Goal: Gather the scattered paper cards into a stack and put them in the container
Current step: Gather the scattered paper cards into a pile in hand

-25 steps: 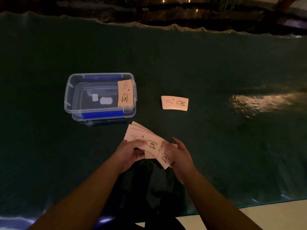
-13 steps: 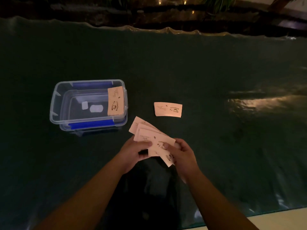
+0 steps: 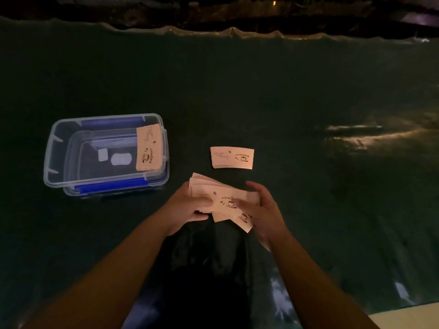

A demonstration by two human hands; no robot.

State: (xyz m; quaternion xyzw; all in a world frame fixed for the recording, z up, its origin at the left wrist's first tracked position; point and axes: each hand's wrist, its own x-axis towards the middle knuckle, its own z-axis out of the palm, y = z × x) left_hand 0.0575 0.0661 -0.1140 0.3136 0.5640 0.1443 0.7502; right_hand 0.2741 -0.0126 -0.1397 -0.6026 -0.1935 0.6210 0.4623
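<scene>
Clearly, "COFFEE" and a steaming cup were printed on the fanned cards [image 3: 223, 200], pinched between the left hand [image 3: 187, 207] and the right hand [image 3: 263, 210], both closed on them. Smaller print was unreadable. Another stack [image 3: 232, 157] lay on the dark table [image 3: 285, 103] just beyond, and one card [image 3: 148, 150] leaned inside the clear container [image 3: 51, 162].

Container [image 3: 107, 153] open-topped; card stack [image 3: 232, 157] flanks path.
</scene>
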